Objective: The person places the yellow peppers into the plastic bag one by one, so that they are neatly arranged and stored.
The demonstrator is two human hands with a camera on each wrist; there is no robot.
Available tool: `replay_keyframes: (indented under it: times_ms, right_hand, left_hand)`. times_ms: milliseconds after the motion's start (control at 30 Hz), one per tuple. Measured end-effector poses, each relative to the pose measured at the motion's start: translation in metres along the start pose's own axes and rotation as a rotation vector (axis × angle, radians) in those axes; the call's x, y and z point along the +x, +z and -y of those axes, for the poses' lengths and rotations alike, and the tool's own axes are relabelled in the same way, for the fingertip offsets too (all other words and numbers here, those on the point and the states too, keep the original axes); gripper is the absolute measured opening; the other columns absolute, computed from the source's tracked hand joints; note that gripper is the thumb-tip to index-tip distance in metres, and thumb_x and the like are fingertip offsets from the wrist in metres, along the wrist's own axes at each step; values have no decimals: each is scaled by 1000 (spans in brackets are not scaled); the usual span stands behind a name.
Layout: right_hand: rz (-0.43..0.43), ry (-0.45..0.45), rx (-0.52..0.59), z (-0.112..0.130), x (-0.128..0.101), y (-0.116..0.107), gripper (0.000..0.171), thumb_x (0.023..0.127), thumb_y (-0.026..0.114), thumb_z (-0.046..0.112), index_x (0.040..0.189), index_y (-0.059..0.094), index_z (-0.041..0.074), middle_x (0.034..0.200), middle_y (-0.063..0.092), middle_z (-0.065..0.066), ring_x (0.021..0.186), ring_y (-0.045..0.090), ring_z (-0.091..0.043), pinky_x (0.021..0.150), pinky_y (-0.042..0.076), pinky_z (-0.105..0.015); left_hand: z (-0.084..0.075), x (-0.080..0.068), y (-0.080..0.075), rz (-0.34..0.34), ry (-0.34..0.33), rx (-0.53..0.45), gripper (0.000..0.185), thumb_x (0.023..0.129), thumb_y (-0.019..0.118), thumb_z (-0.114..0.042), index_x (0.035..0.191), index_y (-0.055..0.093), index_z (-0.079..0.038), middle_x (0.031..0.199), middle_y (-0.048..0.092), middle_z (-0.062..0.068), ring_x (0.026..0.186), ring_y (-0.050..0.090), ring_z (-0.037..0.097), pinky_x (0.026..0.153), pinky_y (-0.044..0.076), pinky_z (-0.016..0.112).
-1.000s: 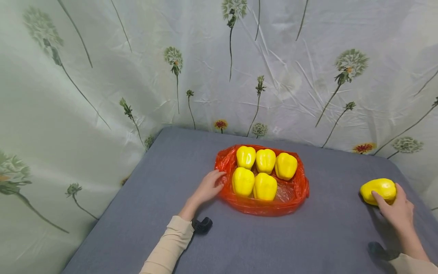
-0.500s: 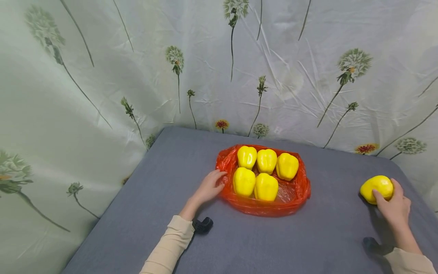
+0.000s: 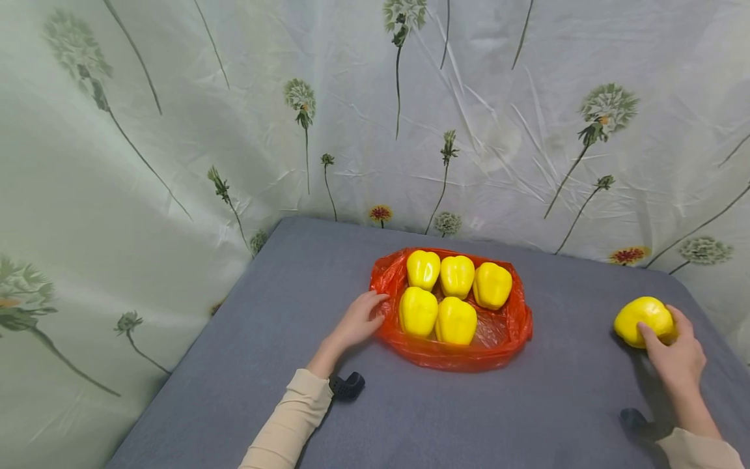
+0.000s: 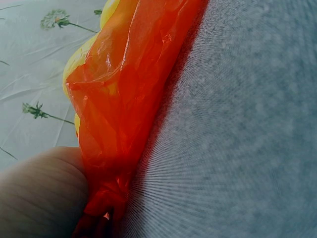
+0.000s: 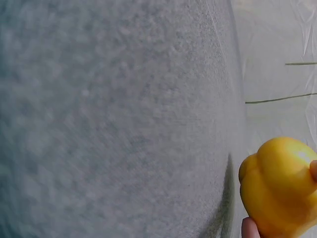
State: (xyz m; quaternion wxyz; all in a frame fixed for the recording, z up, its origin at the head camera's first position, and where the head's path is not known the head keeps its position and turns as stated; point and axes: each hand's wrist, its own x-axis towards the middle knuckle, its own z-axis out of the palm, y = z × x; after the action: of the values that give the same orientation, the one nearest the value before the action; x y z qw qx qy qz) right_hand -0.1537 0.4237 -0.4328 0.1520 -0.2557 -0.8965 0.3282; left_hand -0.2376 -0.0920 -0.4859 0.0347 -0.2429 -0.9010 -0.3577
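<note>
Your right hand [image 3: 676,355] grips a pepper [image 3: 643,320] near the table [image 3: 293,286] edge; a slip may roll it off while your left hand [image 3: 359,320], fingers relaxed, touches the bag [image 3: 451,355]

No writing, labels, brand names, numbers or signs can be read anywhere in these views, neither on the things lying on the table nor on the flower-printed cloth hanging behind it.
</note>
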Motion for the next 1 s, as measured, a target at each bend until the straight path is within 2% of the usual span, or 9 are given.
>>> replay_keyframes:
  times_ms: [233, 467, 500, 567, 633, 700, 767, 900, 1000]
  right_hand:
    - [44, -8, -11, 4, -5, 2, 65, 96, 41, 33, 150, 14, 9, 149, 24, -31, 118, 32, -54, 96, 24, -63]
    - [27, -58, 16, 9, -11, 6, 65, 94, 43, 32, 149, 18, 9, 145, 29, -34, 117, 35, -52, 93, 25, -62]
    - [32, -64, 11, 10, -12, 6, 65, 94, 44, 33, 149, 18, 9, 145, 30, -34, 109, 43, -45, 92, 27, -61]
    - [47, -66, 4, 12, -13, 7, 66, 94, 44, 36, 150, 18, 12, 146, 29, -32, 90, 55, -17, 90, 32, -57]
    - [59, -69, -7, 14, -15, 8, 66, 94, 46, 37, 150, 18, 14, 148, 29, -29, 70, 44, 13, 81, 40, -43]
    - [67, -74, -11, 17, -17, 10, 66, 94, 47, 38, 150, 19, 15, 149, 29, -27, 64, 21, 27, 77, 41, -38]
    - [70, -85, -14, 21, -19, 11, 66, 94, 47, 38, 150, 20, 16, 149, 30, -26, 63, 19, 30, 69, 36, -25]
    - [87, -98, -4, 29, -22, 12, 67, 94, 48, 38, 150, 19, 16, 147, 31, -28, 63, 21, 30, 61, 29, -13]
    - [100, -108, 22, 36, -24, 13, 67, 93, 48, 38, 150, 19, 17, 145, 33, -31, 61, 23, 30, 54, 29, -7]
  left_hand:
    - [0, -1, 0, -4, -2, -7, 42, 87, 57, -12, 128, 54, -2, 132, 54, 19, 126, 47, 36, 108, 37, 48]
    - [1, -1, 0, -2, -3, 5, 42, 87, 57, -13, 128, 54, -2, 132, 54, 19, 126, 47, 35, 108, 38, 48]
    - [1, -1, 0, -3, -3, 2, 42, 87, 57, -13, 128, 54, -2, 132, 54, 19, 126, 47, 35, 108, 38, 48]
    - [1, -1, 0, -2, -1, 0, 42, 87, 57, -12, 128, 54, -2, 132, 54, 19, 126, 47, 35, 108, 38, 48]
    - [1, 0, 0, -2, -1, -2, 42, 87, 57, -13, 128, 54, -2, 132, 54, 18, 127, 47, 34, 108, 38, 48]
    - [1, 0, 0, 0, -2, -3, 42, 87, 57, -13, 128, 54, -3, 133, 54, 18, 127, 46, 34, 109, 37, 47]
    - [1, 0, 1, -2, 4, 4, 42, 87, 57, -13, 128, 54, -2, 132, 54, 18, 126, 47, 34, 108, 38, 47]
    - [1, 0, 1, -3, 1, 2, 42, 87, 57, -12, 127, 54, -2, 132, 54, 19, 126, 47, 34, 108, 38, 48]
    - [0, 0, 0, -3, -3, -5, 42, 87, 58, -12, 128, 54, -2, 132, 54, 19, 126, 47, 35, 108, 38, 48]
